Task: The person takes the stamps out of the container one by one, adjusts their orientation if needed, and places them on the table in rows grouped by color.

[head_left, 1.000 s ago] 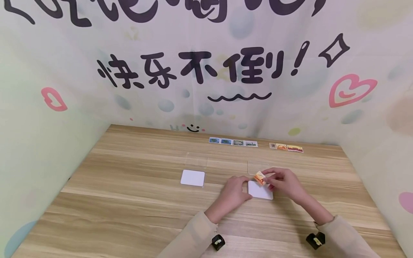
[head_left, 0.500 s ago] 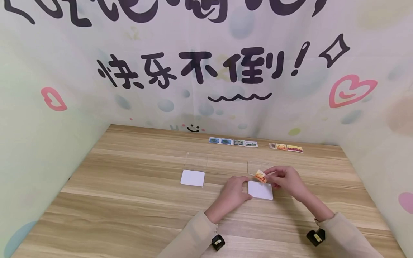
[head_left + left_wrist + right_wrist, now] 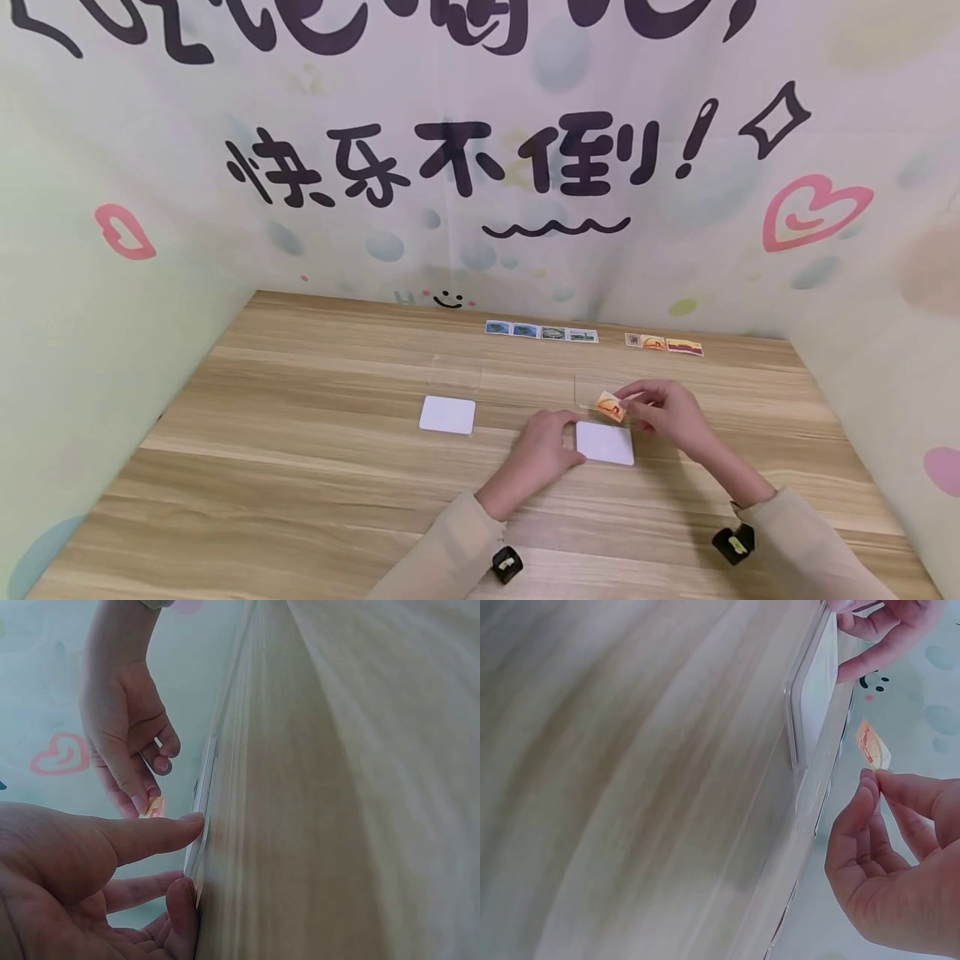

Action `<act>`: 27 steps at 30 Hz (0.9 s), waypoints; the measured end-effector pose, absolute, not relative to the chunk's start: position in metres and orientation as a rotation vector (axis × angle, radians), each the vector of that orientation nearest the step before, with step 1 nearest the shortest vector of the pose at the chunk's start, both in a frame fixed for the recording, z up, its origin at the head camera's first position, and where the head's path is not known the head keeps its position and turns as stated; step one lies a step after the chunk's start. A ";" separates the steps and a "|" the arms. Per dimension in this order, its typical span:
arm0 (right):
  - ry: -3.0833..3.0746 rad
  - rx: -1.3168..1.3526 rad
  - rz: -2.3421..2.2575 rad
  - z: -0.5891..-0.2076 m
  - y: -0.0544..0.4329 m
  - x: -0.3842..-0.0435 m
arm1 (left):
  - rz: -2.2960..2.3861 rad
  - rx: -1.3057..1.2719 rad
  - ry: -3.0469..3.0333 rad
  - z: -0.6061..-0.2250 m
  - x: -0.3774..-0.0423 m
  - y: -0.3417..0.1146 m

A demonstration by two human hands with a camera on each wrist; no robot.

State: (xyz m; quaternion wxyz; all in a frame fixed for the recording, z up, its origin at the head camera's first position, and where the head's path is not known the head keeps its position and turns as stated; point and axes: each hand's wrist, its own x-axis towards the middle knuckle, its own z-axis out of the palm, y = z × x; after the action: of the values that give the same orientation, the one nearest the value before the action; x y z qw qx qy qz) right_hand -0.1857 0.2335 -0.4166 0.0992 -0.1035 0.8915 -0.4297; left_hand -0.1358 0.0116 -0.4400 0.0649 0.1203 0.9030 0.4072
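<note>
My right hand (image 3: 671,421) pinches a small orange-and-yellow stamp (image 3: 611,406) between thumb and fingertips. The stamp is held up and tilted, above the far edge of a white card (image 3: 604,443). That card lies flat with a clear edge around it, seen in the right wrist view. My left hand (image 3: 546,450) holds the card's left end, thumb at the near corner and a finger at the far one. Behind the card lies a thin clear plastic piece (image 3: 585,392), partly hidden by the right hand and stamp.
A second white card (image 3: 447,414) lies to the left, with another clear plastic piece (image 3: 456,373) behind it. Along the table's back edge are a row of blue and green stamps (image 3: 542,332) and a shorter row of orange and yellow stamps (image 3: 664,343). Printed cloth walls enclose the table.
My right hand has lifted the stamp slightly back and to the right, away from the white card. The left hand stays at the card's left end.
</note>
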 end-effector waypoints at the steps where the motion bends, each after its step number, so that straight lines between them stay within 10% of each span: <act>1: 2.641 -0.305 -1.269 -0.416 0.234 -0.186 | 1.228 0.360 2.724 -0.440 -0.136 0.012; 27: 2.685 -0.313 -1.254 -0.411 0.239 -0.198 | 1.242 0.351 2.704 -0.441 -0.136 0.012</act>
State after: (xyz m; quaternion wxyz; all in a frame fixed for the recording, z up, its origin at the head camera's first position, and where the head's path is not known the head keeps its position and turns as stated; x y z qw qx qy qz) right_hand -0.1985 0.2394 -0.4107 0.0808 -0.1048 0.8981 -0.4194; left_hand -0.1359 0.0119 -0.4412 0.0729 0.1169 0.9001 0.4134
